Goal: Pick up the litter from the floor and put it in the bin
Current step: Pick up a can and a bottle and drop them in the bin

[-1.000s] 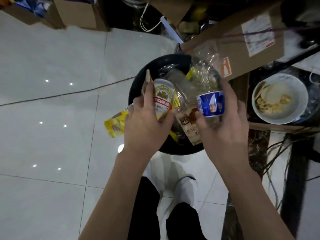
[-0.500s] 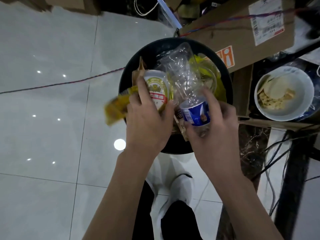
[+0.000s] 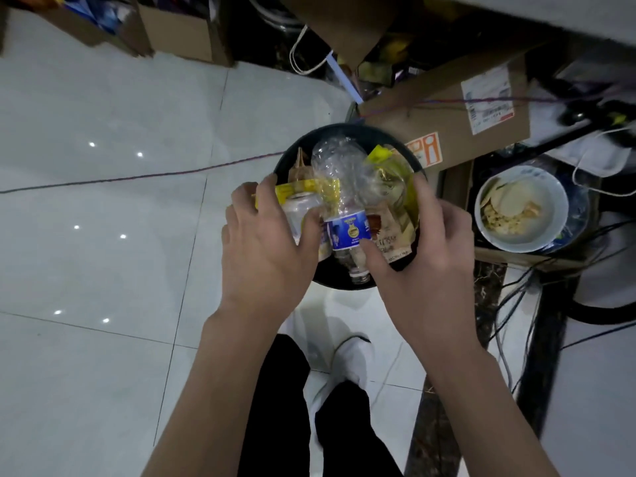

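A round black bin stands on the white tiled floor just ahead of my feet. Over its opening I hold a bundle of litter. My left hand wraps around a drink can together with a yellow wrapper. My right hand grips a crushed clear plastic bottle with a blue label, thumb against it, fingers curled round a brown paper bag and clear wrappers behind. The litter sits low inside the rim, touching the bin's contents.
A cardboard box leans right behind the bin. To the right is a white bowl of food scraps among tangled cables. A thin cord crosses the floor at left. More boxes line the back.
Both hands have moved forward and down, sinking the can, bottle and wrappers into the bin. The yellow wrapper that hung outside the rim at left now lies inside it.
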### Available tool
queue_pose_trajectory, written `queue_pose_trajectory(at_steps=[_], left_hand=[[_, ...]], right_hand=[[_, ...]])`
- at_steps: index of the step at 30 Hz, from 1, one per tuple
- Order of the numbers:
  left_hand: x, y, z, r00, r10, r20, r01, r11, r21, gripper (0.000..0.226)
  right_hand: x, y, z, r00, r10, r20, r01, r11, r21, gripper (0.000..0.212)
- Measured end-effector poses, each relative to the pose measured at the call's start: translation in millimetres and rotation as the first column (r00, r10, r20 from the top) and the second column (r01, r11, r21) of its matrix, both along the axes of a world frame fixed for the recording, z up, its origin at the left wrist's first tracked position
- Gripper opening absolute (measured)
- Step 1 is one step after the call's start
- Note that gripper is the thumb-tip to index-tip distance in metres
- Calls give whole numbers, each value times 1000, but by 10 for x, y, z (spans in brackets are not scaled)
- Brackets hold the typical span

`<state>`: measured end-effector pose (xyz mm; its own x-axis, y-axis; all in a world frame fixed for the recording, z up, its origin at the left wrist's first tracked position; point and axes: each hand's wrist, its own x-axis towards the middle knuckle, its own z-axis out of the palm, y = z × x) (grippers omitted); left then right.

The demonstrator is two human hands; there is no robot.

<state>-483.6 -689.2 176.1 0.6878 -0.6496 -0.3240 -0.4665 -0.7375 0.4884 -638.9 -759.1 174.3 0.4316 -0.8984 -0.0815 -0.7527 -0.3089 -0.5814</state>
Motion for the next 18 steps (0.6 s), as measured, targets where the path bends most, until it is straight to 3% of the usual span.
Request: queue_pose_trajectory(at_steps=[7, 18], left_hand=[[8, 176, 1412, 999, 5, 40, -3, 998, -70, 63], [-257, 570, 4410, 981, 40, 188, 7, 969, -248, 59]], right_hand=[[66, 78, 1367, 999, 1, 48, -7, 991, 134, 79], [-130, 175, 4213, 966, 112, 234, -95, 992, -81, 66]])
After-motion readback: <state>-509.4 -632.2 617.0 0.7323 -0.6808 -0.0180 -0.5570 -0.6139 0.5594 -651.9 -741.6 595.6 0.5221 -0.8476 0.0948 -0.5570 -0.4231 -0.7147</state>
